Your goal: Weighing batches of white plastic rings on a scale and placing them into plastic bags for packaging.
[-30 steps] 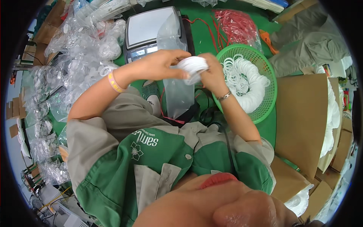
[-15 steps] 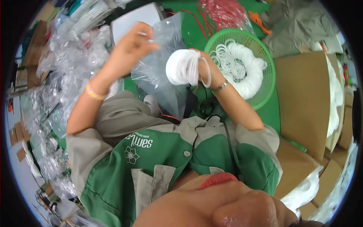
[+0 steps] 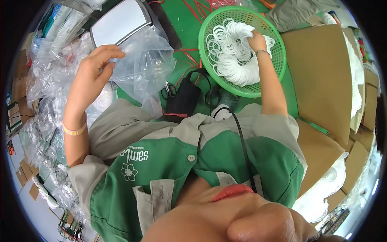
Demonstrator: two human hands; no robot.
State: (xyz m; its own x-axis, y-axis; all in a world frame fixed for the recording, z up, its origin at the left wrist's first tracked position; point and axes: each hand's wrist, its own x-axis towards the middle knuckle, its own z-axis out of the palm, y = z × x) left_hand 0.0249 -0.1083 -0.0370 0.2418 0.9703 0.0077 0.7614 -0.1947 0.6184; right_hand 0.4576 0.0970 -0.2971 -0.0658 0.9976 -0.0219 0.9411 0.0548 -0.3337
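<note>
In the green basket my right hand is closed on a bunch of white rings, its fingertips partly hidden. More thin white rings lie around it, stacked in a curved row and loose at the left. My left hand is raised at the left, fingers loosely bent and apart, holding nothing. Its fingertips are close by a clear plastic bag; whether they touch it I cannot tell.
A scale with a pale flat top stands behind the bag. Heaped clear plastic packs fill the left side. Scissors lie by a black pouch. A large open cardboard box stands at the right; red strings lie on the green floor.
My right hand has moved right and away from me into the basket; before, it held a bundle of white rings above the bag. My left hand has moved left and lower.
</note>
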